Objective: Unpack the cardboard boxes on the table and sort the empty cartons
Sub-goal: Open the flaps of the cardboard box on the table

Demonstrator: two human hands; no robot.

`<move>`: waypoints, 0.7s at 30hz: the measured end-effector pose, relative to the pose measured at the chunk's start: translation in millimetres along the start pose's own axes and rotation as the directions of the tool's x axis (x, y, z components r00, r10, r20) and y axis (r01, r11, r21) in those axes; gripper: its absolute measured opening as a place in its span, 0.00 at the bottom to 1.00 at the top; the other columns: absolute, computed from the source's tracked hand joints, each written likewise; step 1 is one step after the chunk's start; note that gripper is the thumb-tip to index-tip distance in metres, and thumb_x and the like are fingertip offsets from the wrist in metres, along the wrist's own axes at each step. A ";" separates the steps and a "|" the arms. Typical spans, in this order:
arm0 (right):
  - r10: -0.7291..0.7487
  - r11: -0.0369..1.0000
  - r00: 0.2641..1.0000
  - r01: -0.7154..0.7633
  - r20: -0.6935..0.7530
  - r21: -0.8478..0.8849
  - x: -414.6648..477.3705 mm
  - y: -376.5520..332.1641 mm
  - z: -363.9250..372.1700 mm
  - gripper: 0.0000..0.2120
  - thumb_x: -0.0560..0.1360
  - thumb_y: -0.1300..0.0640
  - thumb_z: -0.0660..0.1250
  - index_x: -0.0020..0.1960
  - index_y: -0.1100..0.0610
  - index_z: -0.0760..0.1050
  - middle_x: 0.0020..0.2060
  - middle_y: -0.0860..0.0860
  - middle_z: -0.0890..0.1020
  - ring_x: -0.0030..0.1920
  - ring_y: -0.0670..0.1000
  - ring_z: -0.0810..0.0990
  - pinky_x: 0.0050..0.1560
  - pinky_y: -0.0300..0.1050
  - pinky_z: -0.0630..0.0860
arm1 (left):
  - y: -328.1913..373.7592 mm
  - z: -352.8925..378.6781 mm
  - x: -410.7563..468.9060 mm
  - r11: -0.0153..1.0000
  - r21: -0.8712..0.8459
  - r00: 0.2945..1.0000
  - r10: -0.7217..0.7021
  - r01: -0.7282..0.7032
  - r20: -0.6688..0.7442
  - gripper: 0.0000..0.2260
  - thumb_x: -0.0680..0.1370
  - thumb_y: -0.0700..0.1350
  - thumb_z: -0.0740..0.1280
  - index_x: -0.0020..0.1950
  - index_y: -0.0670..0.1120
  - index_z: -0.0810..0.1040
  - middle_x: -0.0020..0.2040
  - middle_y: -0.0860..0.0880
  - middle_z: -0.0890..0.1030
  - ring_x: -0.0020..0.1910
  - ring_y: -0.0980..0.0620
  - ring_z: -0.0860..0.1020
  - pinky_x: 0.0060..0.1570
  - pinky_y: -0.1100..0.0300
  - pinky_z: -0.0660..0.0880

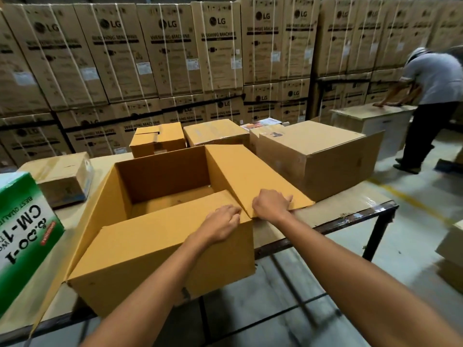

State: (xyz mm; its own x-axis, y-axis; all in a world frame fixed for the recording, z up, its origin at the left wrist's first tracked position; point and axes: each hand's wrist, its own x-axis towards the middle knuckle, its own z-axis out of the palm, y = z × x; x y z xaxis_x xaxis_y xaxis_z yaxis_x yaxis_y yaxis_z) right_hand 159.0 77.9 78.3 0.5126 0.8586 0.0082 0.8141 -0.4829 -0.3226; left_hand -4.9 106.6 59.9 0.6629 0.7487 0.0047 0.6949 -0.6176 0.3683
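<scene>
Left hand (221, 222) gripping open box (160, 221) near flap, right hand (271, 204) gripping right flap

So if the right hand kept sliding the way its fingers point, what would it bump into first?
Probably the big closed box behind the flap that the right hand rests on, though depth is hard to judge.

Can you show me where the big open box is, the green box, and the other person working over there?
Open box (160, 249): head view, on its near outer wall.
Green box (22, 221): head view, on its printed side at the left edge.
Other person (437, 78): head view, on the back of the grey shirt.
</scene>
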 end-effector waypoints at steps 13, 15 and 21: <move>0.033 0.795 0.999 -0.013 -0.022 0.607 -17.0 -8.1 52.4 0.18 0.83 0.51 0.56 0.69 0.54 0.75 0.64 0.53 0.78 0.62 0.54 0.75 0.62 0.49 0.71 | -108.7 -62.8 60.6 0.946 0.018 0.946 -0.323 0.323 0.008 0.18 0.84 0.54 0.57 0.68 0.45 0.73 0.66 0.45 0.76 0.63 0.46 0.75 0.64 0.48 0.72; 0.005 0.841 1.000 0.003 -0.013 0.541 -12.2 -6.7 49.2 0.18 0.83 0.51 0.57 0.68 0.54 0.75 0.64 0.53 0.78 0.62 0.54 0.75 0.62 0.49 0.71 | -108.4 -85.9 69.0 0.959 0.008 0.959 -0.283 0.283 0.026 0.12 0.83 0.49 0.62 0.63 0.46 0.77 0.61 0.46 0.79 0.57 0.49 0.77 0.56 0.55 0.76; -0.121 0.825 0.989 0.146 -0.081 0.545 -9.1 -23.6 18.3 0.16 0.83 0.55 0.58 0.68 0.56 0.76 0.65 0.54 0.79 0.65 0.55 0.75 0.62 0.48 0.71 | -86.5 -179.1 50.9 0.977 -0.190 0.988 -0.120 0.100 -0.101 0.06 0.79 0.47 0.70 0.51 0.46 0.83 0.52 0.50 0.80 0.55 0.52 0.78 0.45 0.65 0.74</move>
State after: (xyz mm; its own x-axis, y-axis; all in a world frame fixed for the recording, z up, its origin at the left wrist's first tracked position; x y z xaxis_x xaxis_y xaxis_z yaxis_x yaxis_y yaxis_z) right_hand 130.1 84.6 68.5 0.4305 0.8941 0.1236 0.5976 -0.1797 -0.7814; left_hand -81.2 241.2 194.9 0.5429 0.8380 0.0540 0.6921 -0.4829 0.5364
